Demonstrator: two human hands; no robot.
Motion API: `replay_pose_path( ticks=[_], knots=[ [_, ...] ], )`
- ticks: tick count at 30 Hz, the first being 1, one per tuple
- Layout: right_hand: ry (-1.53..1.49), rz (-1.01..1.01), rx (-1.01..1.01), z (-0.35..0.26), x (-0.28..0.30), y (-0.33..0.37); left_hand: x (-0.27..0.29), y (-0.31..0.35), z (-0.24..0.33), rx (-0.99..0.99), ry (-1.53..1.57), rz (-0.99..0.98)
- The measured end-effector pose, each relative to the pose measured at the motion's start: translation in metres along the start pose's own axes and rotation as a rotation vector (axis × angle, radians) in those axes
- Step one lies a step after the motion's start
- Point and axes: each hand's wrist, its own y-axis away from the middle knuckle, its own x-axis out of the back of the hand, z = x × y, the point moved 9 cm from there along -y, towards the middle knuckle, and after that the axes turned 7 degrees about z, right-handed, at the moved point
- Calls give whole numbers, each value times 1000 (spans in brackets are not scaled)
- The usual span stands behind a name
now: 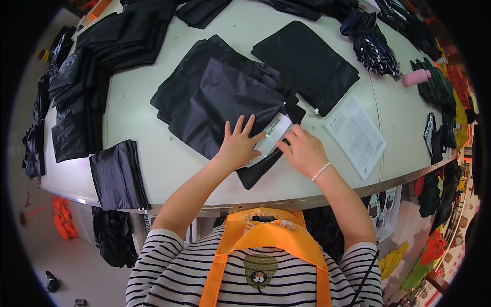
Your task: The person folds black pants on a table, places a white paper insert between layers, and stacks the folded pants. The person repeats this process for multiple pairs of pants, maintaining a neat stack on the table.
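Note:
A folded piece of thin black fabric [225, 97] lies on top of a loose stack of similar black pieces in front of me. My left hand [236, 144] presses on its lower edge, fingers spread. Beside it, a white card with green print [276, 132] sits at the corner of the fabric, partly covered by both hands. My right hand [305, 151] has its thumb and fingers bent together at the card's right edge and seems to pinch it. A narrow black flap [258, 171] sticks out below the card.
Another folded black stack [307, 66] lies farther right, with a white pen-like object [308, 105] by it. A printed sheet [356, 135] rests near the right edge. Piles of folded black fabric [120, 38] line the left. A pink bottle [416, 78] lies at the right.

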Motion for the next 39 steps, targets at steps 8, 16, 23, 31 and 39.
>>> replay_pose_path(
  ticks=[8,16,23,31,39],
  knots=[
    [-100,75,188,-46,-24,21,-5,-13,-8,54,85,187],
    [-101,-372,134,-56,-97,41,-23,-19,-8,113,92,157],
    [-746,722,-185,1,-5,54,-2,-12,-26,157,557,334],
    [-893,522,-706,59,-107,54,7,-16,-15,32,875,348],
    [-968,994,-905,237,-21,-17,35,7,-80,404,645,715]
  ],
)
